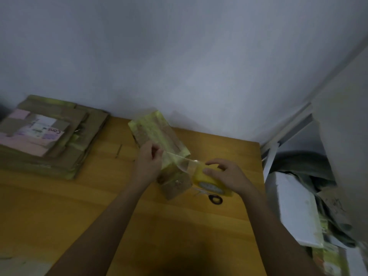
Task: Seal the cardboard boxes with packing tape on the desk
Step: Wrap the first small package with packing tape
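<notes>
Wooden desk point(59, 206) — left hand point(148, 162) pinches tape end, right hand point(229, 176) grips roll point(207, 180).

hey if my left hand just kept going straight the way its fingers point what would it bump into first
Most likely the cardboard box: the left hand already sits at its near side, pinching the tape strip. Depth is unclear.

Both forearms and hands point(148, 158) are bare, with no sleeves showing.
</notes>
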`<state>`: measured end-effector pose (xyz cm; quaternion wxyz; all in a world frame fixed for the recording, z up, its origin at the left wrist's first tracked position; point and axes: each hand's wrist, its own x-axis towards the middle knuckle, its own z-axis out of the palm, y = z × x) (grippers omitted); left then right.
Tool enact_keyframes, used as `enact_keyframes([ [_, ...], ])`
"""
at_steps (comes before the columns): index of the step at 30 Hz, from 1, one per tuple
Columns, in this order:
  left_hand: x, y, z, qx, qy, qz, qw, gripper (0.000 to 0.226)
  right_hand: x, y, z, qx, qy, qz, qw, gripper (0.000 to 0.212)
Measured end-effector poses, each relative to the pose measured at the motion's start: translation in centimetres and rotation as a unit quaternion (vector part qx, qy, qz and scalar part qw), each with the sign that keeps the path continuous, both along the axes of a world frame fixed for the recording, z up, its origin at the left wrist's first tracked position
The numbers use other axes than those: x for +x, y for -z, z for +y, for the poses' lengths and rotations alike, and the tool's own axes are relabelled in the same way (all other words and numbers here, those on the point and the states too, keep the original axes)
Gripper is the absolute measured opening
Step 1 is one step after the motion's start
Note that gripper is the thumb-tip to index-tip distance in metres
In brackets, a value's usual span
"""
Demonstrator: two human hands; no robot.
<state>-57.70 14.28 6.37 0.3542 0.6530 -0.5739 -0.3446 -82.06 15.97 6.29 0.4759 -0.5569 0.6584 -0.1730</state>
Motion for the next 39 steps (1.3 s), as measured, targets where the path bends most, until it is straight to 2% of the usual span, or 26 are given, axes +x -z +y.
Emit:
enact_keyframes([
  [2,0.3,0.5,1.2,0.03,-0.026,0.031,0.999,0.021,0.2,0.1,-1.4,-0.018,-0.06,0.104,0.993,0.033],
  [4,0.2,1.6,2.6,0.062,-0.059,0.061,0.994,0.022,0.6,-0.4,-2.7,-0.048,-0.12,0.215,0.968,0.038],
  [8,0.2,3.5,4.1,0.109,-0.182,0.103,0.972,0.015,1.9,-2.3,-5.3,-0.083,-0.209,0.302,0.926,0.057],
  [10,0.7,3.1,3.5,0.099,-0.218,0.116,0.964,0.016,2.0,-3.0,-6.4,-0.06,-0.211,0.286,0.933,0.062],
  [15,1.2,2.3,1.5,0.108,-0.243,0.146,0.953,0.017,0.6,-2.6,-7.1,0.009,-0.146,0.083,0.986,0.036],
  [18,1.1,2.1,1.4,0.137,-0.219,0.153,0.954,0.017,-0.1,-2.4,-7.1,-0.007,-0.109,0.038,0.993,0.031],
  [20,0.6,1.5,1.7,0.123,-0.203,0.136,0.962,0.019,-0.4,-2.3,-7.6,-0.02,-0.082,0.057,0.995,0.036],
  [22,0.1,0.8,2.4,0.086,-0.203,0.126,0.967,0.018,-0.4,-2.5,-8.3,-0.027,-0.089,0.133,0.987,0.045],
  [25,0.3,0.0,3.6,0.052,-0.213,0.133,0.967,0.013,0.1,-2.6,-9.1,-0.076,-0.121,0.271,0.952,0.057],
  [27,0.7,-0.1,3.8,0.052,-0.226,0.141,0.962,0.014,0.6,-2.8,-9.7,-0.08,-0.149,0.303,0.938,0.065],
  [32,2.4,0.3,1.7,0.088,-0.257,0.166,0.948,0.017,0.1,-3.3,-11.0,0.0,-0.162,0.139,0.977,0.077],
  [36,3.1,0.6,0.6,0.119,-0.267,0.191,0.937,0.018,-0.7,-3.2,-10.8,0.026,-0.156,0.112,0.981,0.116],
  [37,3.0,0.6,0.6,0.126,-0.266,0.2,0.935,0.017,-0.8,-3.1,-10.8,0.02,-0.153,0.109,0.982,0.119],
  [39,2.6,0.3,0.9,0.131,-0.259,0.215,0.933,0.016,-1.1,-3.4,-10.5,0.012,-0.162,0.118,0.98,0.103],
])
